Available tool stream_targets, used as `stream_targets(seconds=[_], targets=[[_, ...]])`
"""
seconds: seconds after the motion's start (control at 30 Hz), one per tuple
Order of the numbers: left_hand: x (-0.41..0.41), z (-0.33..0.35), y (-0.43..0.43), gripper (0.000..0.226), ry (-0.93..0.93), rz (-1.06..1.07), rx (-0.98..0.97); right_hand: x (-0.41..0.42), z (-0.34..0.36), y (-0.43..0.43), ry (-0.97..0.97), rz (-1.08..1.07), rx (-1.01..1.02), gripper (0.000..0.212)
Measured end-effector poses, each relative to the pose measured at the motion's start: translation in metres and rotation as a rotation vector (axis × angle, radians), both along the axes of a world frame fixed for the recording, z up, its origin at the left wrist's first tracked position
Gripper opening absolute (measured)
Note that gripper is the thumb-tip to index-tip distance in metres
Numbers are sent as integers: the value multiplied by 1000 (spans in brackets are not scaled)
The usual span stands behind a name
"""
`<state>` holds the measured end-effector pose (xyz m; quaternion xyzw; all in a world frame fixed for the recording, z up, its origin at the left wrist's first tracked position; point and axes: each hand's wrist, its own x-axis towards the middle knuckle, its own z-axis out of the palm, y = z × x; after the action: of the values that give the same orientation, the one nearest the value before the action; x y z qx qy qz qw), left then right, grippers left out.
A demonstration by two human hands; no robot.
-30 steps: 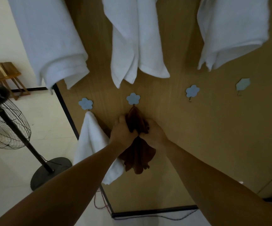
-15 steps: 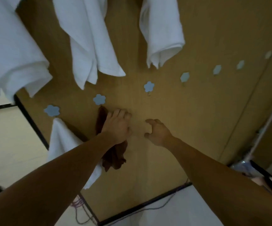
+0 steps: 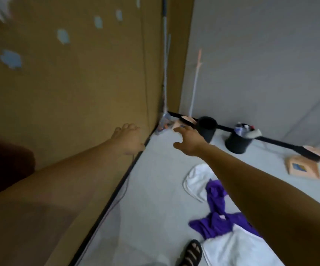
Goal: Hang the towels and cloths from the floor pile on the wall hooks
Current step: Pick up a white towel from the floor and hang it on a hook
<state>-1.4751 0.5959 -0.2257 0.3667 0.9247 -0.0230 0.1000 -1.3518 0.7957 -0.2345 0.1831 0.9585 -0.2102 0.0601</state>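
The floor pile lies at the lower right: a purple cloth [image 3: 217, 217], a small white cloth [image 3: 195, 181] beyond it and a larger white towel [image 3: 238, 248] nearest me. My left hand [image 3: 128, 140] is stretched out in front of the wooden wall, fingers relaxed, holding nothing. My right hand [image 3: 188, 140] is spread open in the air above the floor, empty. A dark brown cloth [image 3: 3, 164] hangs at the left edge, behind my left arm. Blurred blue flower hooks [image 3: 11, 59] run along the wall above.
Two black bins [image 3: 238, 142] stand by the grey back wall, with a broom handle [image 3: 165, 64] in the corner and a dustpan [image 3: 302, 167] to the right. My sandalled foot [image 3: 191, 253] is at the bottom. A cable runs along the skirting.
My view swung right and down from the hooks to the floor pile. Both hands left the brown cloth, which stays hanging, and now reach forward empty.
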Motion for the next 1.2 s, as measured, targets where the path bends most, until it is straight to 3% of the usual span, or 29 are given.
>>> stream_targets(seconds=[0.1, 0.23, 0.6, 0.93, 1.2], targets=[[31, -13, 64, 63, -58, -134, -30, 59, -12, 55, -31, -164, -2, 61], [70, -31, 151, 77, -120, -278, -71, 129, -33, 116, -48, -345, -44, 55], [202, -134, 335, 70, -324, -504, -191, 293, -132, 237, -277, -660, -269, 56], [278, -278, 419, 44, -475, -747, -371, 401, -267, 232, -347, -1029, -495, 56], [356, -464, 438, 51, -518, -855, -450, 475, -459, 206, -486, -1271, -600, 55]])
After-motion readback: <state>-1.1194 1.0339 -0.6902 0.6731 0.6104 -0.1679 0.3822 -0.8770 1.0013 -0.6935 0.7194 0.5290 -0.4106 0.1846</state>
